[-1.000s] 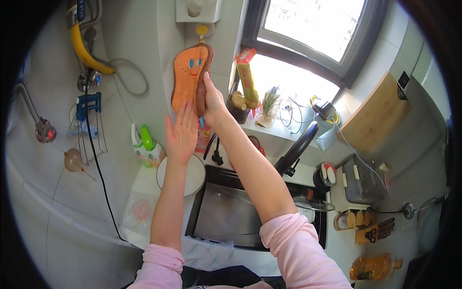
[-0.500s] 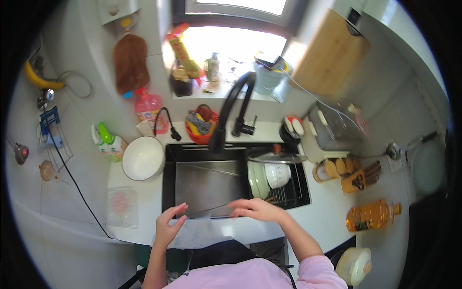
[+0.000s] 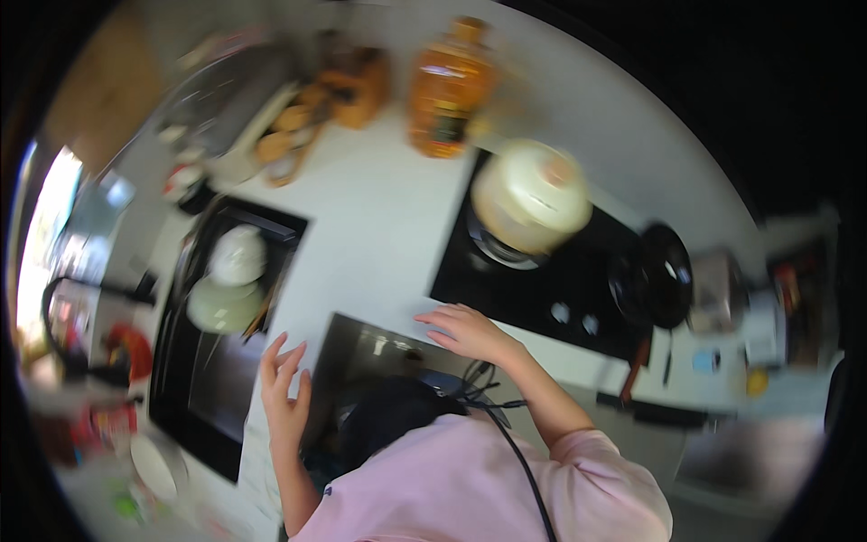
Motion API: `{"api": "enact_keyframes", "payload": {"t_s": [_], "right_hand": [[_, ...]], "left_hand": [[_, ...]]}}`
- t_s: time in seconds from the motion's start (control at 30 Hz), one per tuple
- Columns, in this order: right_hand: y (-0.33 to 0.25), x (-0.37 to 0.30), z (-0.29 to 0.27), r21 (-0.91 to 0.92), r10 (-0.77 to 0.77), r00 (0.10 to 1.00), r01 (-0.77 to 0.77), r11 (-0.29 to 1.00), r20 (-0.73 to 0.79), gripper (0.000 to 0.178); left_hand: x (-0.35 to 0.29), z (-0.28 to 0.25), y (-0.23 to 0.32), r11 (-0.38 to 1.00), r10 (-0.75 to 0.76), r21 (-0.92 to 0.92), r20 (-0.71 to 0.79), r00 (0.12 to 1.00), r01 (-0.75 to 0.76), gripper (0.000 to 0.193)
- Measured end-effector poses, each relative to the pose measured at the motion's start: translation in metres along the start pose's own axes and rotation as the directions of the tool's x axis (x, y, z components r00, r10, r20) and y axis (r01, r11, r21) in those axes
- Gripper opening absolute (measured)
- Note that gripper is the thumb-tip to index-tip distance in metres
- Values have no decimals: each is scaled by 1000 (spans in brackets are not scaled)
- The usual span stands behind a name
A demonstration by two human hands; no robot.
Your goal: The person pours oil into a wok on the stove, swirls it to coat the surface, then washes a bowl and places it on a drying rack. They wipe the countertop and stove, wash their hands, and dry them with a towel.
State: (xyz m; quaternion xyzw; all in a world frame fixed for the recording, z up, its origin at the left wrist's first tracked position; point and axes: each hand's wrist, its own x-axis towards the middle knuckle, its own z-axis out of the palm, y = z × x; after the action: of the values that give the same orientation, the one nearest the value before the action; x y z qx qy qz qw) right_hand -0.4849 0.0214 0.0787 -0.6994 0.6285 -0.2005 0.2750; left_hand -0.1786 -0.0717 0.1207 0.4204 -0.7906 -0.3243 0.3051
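Note:
My left hand (image 3: 285,388) hovers beside the front edge of the black sink (image 3: 153,397), fingers spread with nothing in them. A white bowl (image 3: 237,256) and pale green plates (image 3: 221,305) sit at the sink's far end. My right hand (image 3: 465,330) is held out near the counter's front edge, fingers loosely stretched and empty. Just beyond it lies the black cooktop (image 3: 506,303), with a cream lidded pot (image 3: 533,199) on it. Between my hands, below the counter edge, a grey metallic surface (image 3: 348,348) shows.
An orange-yellow oil bottle (image 3: 447,99) stands at the back, right of a wooden knife block (image 3: 357,90) and lidded jars (image 3: 284,135). A round dark pan (image 3: 655,275) is at the cooktop's right. The black faucet (image 3: 59,316) is far left. Black cables (image 3: 515,452) hang over my front.
The view has swung right, from the sink toward the cooktop. Both hands have left the sink's front edge and are further apart; both remain empty.

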Motion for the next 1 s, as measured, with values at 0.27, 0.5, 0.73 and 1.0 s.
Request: {"api": "enact_keyframes", "payload": {"t_s": [0.27,0.5,0.73,1.0], "right_hand": [[43,-143,9,-83,464,826,-513,854,-321,31],[45,-168,21,36,657,707,-673,739,-263,38],[53,-111,-9,120,550,779,-542,832,-300,34],[3,0,-10,39,230,973,-231,972,25,30]], "left_hand": [[36,87,43,966,220,47,375,901,-256,33],[60,92,39,897,277,186,472,837,-401,34],[56,47,11,930,156,267,331,931,-251,34],[-56,4,-32,886,-79,455,-38,996,87,33]]}}
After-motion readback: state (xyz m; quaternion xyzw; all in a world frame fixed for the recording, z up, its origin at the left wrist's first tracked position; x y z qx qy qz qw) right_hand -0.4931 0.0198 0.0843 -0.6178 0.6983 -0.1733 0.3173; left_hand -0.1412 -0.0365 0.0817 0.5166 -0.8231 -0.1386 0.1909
